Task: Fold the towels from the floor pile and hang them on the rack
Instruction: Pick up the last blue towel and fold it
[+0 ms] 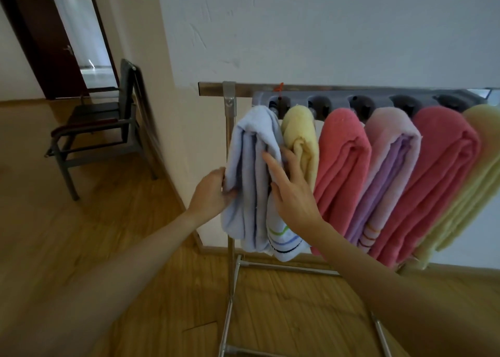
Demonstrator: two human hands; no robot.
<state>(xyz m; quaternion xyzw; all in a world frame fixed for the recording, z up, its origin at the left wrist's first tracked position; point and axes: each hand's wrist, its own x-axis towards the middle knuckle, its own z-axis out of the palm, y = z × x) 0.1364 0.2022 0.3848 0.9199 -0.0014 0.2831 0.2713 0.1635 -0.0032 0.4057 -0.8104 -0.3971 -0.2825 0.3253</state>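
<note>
A folded light blue towel (250, 172) with striped ends hangs at the left end of the metal rack (229, 105). My left hand (212, 191) grips its left edge, thumb in front and fingers behind. My right hand (290, 191) lies flat with straight fingers against the towel's right side, beside a yellow towel (301, 137). Further right hang a coral towel (342, 167), a pink-and-lilac towel (387, 172), another coral towel (438, 178) and a pale yellow towel (479, 172). The floor pile is out of view.
A grey chair (94, 135) stands on the wooden floor at the left, before a wall corner. A dark doorway (62, 37) opens at the far left. The rack's floor bars (284, 267) run under the towels, close to the white wall.
</note>
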